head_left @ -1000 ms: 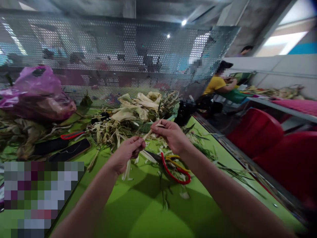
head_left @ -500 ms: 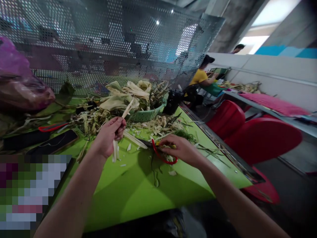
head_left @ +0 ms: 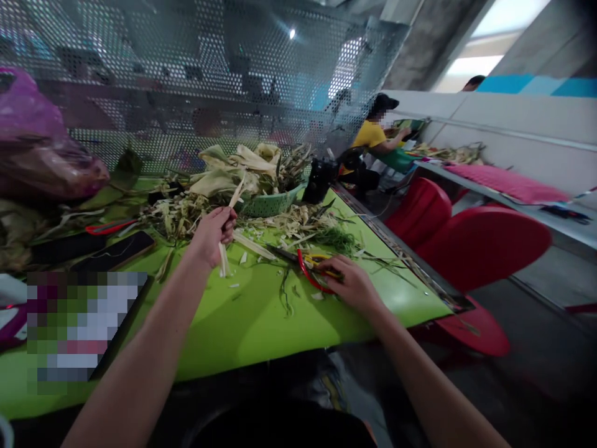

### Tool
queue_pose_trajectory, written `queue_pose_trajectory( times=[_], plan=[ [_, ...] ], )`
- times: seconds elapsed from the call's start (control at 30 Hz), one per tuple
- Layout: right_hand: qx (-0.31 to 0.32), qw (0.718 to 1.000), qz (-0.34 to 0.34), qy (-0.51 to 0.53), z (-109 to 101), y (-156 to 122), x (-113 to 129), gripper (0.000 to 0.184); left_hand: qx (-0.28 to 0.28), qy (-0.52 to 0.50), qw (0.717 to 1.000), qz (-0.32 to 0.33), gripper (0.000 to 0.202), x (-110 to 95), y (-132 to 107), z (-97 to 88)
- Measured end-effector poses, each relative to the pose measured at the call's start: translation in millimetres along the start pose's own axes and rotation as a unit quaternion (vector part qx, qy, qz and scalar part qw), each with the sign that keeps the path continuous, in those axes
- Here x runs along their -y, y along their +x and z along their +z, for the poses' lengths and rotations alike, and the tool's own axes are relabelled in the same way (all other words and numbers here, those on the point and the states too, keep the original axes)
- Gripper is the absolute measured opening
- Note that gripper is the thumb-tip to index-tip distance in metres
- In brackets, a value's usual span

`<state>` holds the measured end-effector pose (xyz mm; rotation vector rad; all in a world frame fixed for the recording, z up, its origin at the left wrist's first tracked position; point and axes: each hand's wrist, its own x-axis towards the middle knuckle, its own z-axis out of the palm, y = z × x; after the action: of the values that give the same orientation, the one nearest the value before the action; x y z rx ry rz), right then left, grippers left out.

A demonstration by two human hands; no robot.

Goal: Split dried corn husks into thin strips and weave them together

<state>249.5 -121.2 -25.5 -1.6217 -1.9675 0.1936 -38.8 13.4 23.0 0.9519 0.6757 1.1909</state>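
My left hand [head_left: 212, 233] is closed round a bundle of pale dried leaf strips [head_left: 225, 256] that stick out above and below the fist, held over the green table [head_left: 252, 323]. My right hand [head_left: 351, 283] lies low on the table, fingers curled on the red and yellow handles of a pair of scissors [head_left: 311, 269]. The scissor blades point left along the tabletop. Loose leaf scraps lie around both hands.
A green basket [head_left: 270, 202] heaped with husks stands behind, before a perforated metal screen [head_left: 186, 93]. A dark phone [head_left: 114, 251] and red-handled scissors [head_left: 108, 228] lie at left, near a purple plastic bag [head_left: 37, 155]. Red chairs [head_left: 471, 242] stand right; a person in yellow [head_left: 373, 137] sits beyond.
My right hand let go of the strip and dropped to the scissors on the table. My left hand kept the strips, raised. The view swung down and right.
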Motion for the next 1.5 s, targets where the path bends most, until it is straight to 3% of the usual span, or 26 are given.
queue_pose_trajectory(
  times=[0.2,0.3,0.5,0.7,0.8,0.9,1.17,1.33,1.5],
  plan=[
    [-0.078,0.991,0.062,-0.092,-2,-16,-9,0.019,0.008,0.003,1.0,-0.005,0.015,4,-27,-4.3],
    [-0.104,0.983,0.073,-0.135,-1,-20,-9,0.015,-0.027,-0.026,0.999,-0.034,0.015,13,-53,-16.7],
    [-0.19,0.974,0.031,-0.123,2,-16,4,0.016,-0.05,-0.073,0.996,-0.026,0.014,31,-75,-28.4],
    [-0.095,0.994,-0.045,-0.031,32,22,48,0.017,-0.034,-0.05,0.998,-0.027,0.014,38,-78,-23.9],
    [-0.064,0.997,0.002,-0.043,49,41,64,0.01,-0.023,-0.051,0.998,-0.025,0.017,40,-85,-23.0],
    [-0.056,0.998,0.022,-0.026,57,46,66,0.005,-0.013,-0.048,0.998,-0.023,0.02,43,-90,-20.5],
    [-0.087,0.991,0.032,0.101,60,33,59,0.013,-0.021,-0.05,0.998,-0.011,0.019,51,-91,-9.7],
    [-0.06,0.965,0.031,0.255,61,38,60,0.017,-0.007,-0.043,0.999,-0.017,0.018,61,-90,8.9],
    [-0.014,0.891,0.024,0.454,52,32,67,0.024,0.027,-0.015,1.0,0.005,0.017,72,-80,34.6]
  ],
)
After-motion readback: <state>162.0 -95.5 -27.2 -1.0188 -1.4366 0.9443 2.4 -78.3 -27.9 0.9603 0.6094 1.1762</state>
